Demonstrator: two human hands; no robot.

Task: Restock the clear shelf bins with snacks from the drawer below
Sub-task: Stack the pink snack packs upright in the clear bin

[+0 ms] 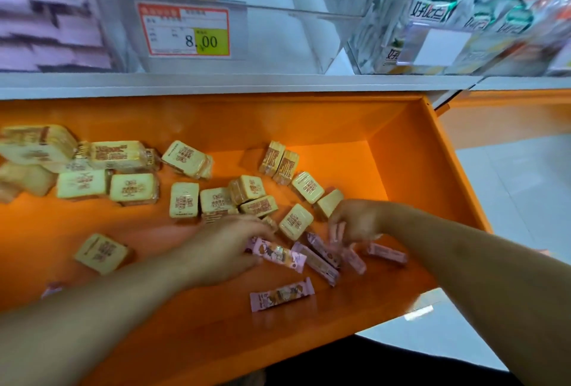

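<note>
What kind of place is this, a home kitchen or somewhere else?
Most likely a shop's snack aisle, not a home. A printed price tag reading 8.00 hangs on a clear shelf bin, neighbouring bins hold many identical packets, and an orange stock drawer below is strewn with wrapped yellow cakes and pink bars.

Pink snack bars (279, 254) and yellow packets (184, 199) scattered in open orange drawer (401, 126).

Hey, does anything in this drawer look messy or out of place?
Yes. The pale yellow square snack packets lie scattered and tilted across the orange drawer, not stacked, and pink wrapped bars are mixed in among them near both hands. Nothing looks torn or spilled.
</note>
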